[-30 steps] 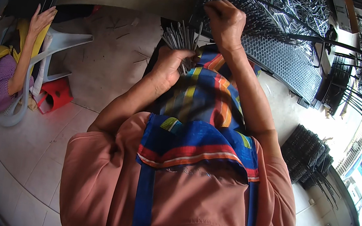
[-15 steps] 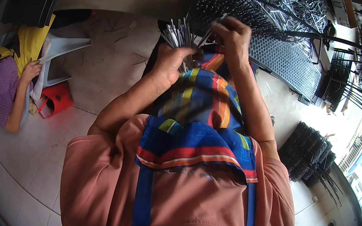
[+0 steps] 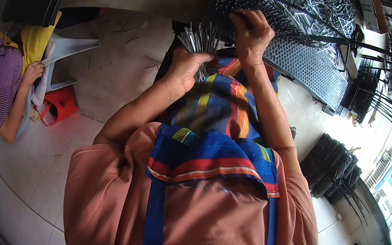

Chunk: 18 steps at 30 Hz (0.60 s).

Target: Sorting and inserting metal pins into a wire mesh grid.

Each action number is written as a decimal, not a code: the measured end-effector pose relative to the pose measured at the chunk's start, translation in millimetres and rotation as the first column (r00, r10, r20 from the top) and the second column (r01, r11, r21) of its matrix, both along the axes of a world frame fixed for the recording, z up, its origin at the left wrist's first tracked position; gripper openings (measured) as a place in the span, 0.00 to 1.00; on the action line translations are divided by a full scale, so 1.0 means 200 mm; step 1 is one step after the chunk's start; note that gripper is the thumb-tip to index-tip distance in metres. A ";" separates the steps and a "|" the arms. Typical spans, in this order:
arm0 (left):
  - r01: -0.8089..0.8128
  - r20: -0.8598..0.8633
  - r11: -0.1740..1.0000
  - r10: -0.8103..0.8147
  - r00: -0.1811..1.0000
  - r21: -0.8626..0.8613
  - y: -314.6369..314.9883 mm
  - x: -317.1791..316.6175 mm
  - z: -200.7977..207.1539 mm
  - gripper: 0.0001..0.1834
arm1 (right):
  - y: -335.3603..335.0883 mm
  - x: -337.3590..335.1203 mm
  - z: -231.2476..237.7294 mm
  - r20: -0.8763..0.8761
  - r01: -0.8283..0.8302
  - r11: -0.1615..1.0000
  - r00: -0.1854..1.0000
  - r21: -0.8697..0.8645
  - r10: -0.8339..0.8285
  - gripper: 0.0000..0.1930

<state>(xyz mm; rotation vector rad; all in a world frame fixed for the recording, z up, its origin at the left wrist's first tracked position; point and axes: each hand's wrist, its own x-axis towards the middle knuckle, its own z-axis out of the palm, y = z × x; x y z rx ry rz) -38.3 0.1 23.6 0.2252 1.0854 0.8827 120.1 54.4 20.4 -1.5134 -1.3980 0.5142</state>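
Observation:
My left hand (image 3: pixel 186 67) is wrapped round a bundle of thin silvery metal rods (image 3: pixel 199 41), their ends fanning out above the thumb. Up and to the right of it, my right hand (image 3: pixel 253 38) is closed with its fingertips pinched together, over the near edge of a dark board (image 3: pixel 228 10) bristling with short upright pins. Whatever those fingertips hold, if anything, is too small to make out. A honeycomb-patterned, perforated panel (image 3: pixel 311 71) extends from the board, to the right of my right wrist.
Loose metal rods (image 3: pixel 314 14) are heaped behind the board on the table (image 3: pixel 157 3). A black cable (image 3: pixel 379 49) crosses at right. Stacked black wire racks (image 3: pixel 331 165) stand on the floor. At left, a person in a striped purple top (image 3: pixel 0 84) sits beside a red container (image 3: pixel 62 105).
My right hand has moved up and slightly away from the bundle to the pinned board. My left hand keeps its hold on the rods, almost in place.

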 end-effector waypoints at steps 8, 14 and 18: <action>0.027 0.108 0.995 -0.017 0.994 -0.096 0.02 -0.01 0.00 0.12 | -0.02 0.01 0.06 0.184 -0.001 1.000 0.983 -0.024 0.006 0.05; 0.114 0.133 0.993 -0.115 0.984 0.018 0.02 0.00 0.03 0.15 | -0.11 0.03 0.12 -0.245 -0.290 0.788 0.952 -0.543 0.182 0.06; 0.066 0.136 0.998 -0.067 0.988 0.016 0.01 0.03 -0.02 0.14 | -0.14 0.03 0.12 -0.481 -0.244 0.814 0.875 -0.527 -0.049 0.06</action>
